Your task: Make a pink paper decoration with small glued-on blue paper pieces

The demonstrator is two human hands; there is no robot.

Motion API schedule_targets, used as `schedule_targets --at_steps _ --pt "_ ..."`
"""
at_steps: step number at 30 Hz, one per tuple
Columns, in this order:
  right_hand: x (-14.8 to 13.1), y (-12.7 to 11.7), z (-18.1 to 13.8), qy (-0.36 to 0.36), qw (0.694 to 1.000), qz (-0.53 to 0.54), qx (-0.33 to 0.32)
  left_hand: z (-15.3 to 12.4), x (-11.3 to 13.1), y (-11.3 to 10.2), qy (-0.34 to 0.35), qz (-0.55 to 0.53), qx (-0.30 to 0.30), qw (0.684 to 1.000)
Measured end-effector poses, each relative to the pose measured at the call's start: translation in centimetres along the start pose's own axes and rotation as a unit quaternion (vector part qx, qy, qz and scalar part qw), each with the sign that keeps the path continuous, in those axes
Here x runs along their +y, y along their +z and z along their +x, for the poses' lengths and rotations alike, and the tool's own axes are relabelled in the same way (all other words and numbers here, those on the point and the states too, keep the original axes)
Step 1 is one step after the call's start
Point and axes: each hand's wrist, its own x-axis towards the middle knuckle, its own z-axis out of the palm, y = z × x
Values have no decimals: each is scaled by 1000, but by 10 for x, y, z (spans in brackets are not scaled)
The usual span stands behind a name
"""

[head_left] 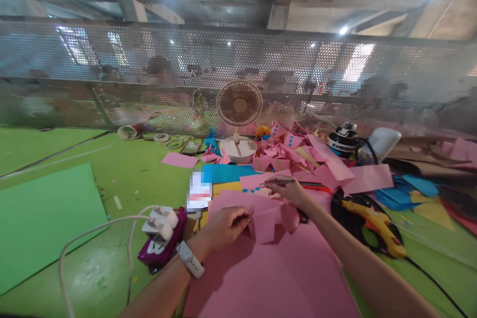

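Observation:
My left hand (228,226), a pale watch band on its wrist, is closed with thumb and fingers pinching the edge of a folded pink paper piece (264,226). This piece stands partly upright over a large pink sheet (276,278). Farther forward, my right hand (286,191) is closed around a thin dark tweezers-like tool (286,181), its tip pointing left. Just beneath that tip, small blue diamond shapes (253,190) lie on pink paper. Whether the tip holds one of them is too small to tell.
A small fan (239,104) stands behind a heap of pink paper pieces (276,151). On the right lies a yellow glue gun (376,228) with a black cord. A purple power strip (160,253) with white plugs and a phone (199,194) are at left.

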Motion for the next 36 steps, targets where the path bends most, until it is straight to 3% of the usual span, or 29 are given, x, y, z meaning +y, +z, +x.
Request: schedule_targets --at_steps 5,10,15,30,36 --pt "1 1 2 -21 998 -31 41 0 1 -1 -9 4 -6 1000" --pt "2 2 -1 6 999 -13 29 -1 3 -2 -5 8 -6 1000" --pt "1 2 -1 -14 1000 -14 14 -1 3 -2 -6 2 -11 1000" --pt "18 1 8 -44 997 -1 56 0 0 0 -9 -1 -8 1000" --pt "8 -4 5 -57 994 12 89 -1 4 -4 -12 -23 -14 1000"
